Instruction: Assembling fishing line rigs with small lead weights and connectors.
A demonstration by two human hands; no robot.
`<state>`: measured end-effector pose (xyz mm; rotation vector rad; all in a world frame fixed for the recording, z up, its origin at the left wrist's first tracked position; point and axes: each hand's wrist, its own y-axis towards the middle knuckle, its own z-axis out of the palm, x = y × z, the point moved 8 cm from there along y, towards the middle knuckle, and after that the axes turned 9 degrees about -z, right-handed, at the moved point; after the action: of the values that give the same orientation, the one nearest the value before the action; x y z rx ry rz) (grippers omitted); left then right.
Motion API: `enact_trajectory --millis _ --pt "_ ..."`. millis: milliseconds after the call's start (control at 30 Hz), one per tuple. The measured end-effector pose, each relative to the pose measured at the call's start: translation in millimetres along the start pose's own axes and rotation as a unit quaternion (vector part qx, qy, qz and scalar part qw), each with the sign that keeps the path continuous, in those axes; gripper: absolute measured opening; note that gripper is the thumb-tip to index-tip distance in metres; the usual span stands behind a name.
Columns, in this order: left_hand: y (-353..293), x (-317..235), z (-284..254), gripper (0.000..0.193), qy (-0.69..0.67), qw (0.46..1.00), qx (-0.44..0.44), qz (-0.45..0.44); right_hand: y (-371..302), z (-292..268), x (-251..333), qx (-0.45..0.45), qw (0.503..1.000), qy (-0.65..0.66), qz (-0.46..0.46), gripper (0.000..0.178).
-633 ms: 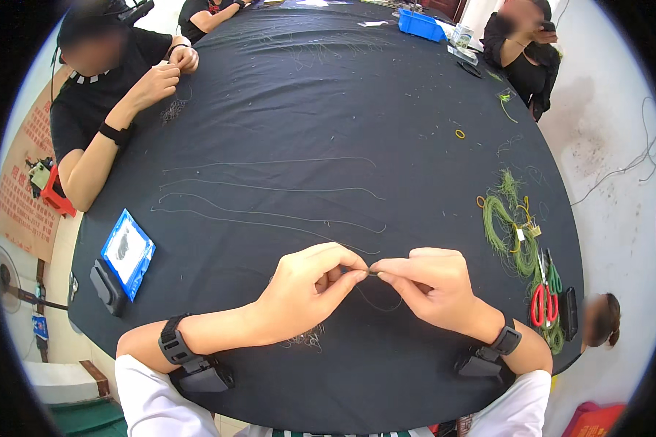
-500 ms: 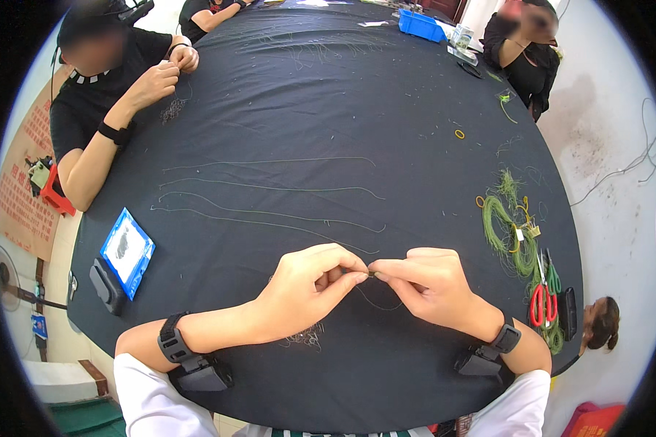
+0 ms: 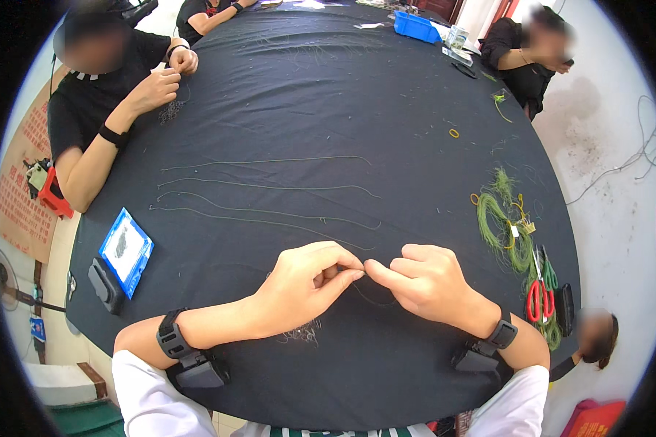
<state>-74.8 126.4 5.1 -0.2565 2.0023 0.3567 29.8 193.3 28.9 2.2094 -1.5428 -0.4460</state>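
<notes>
My left hand (image 3: pixel 291 291) is closed in a pinch, thumb against forefinger, over the table. The forefinger of my right hand (image 3: pixel 430 285) meets those fingertips; its other fingers curl in and its thumb is mostly hidden. From the pinch a thin line (image 3: pixel 372 300) curves down toward my right hand. Whatever small piece sits between the fingertips is too small to make out. Partly beneath my left wrist lies a small tangled heap of thin metal bits (image 3: pixel 302 333), which look like hooks. Beyond my hands, several green lines (image 3: pixel 259 212) lie stretched side by side.
A black cloth covers the table (image 3: pixel 306 386). To the right lie a green line bundle (image 3: pixel 494 222) and red-handled scissors (image 3: pixel 538 298). At left are a blue-edged packet (image 3: pixel 127 251) and a dark case (image 3: pixel 106 285). A co-worker (image 3: pixel 116 102) works at the far left; a blue bin (image 3: pixel 417 28) stands far back.
My right forefinger has stretched out against my left fingertips, and its thumb has dropped out of sight. My left hand stays nearly still. The person at far right has lowered a raised hand.
</notes>
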Motion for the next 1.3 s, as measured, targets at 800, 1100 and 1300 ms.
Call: enact_trajectory --millis 800,1100,1300 --pt "-0.6 -0.4 -1.3 0.006 -0.019 0.998 -0.029 0.052 -23.3 30.1 -43.5 -0.059 0.798 0.519 0.3 0.015" --pt "0.7 1.1 -4.6 0.007 -0.001 0.997 -0.053 0.051 -25.6 38.7 -46.5 -0.095 0.739 0.58 0.328 0.015" --pt "0.5 -1.3 -4.1 0.006 0.01 0.997 -0.052 0.051 -23.7 38.4 -47.0 -0.117 0.747 0.574 0.315 0.012"
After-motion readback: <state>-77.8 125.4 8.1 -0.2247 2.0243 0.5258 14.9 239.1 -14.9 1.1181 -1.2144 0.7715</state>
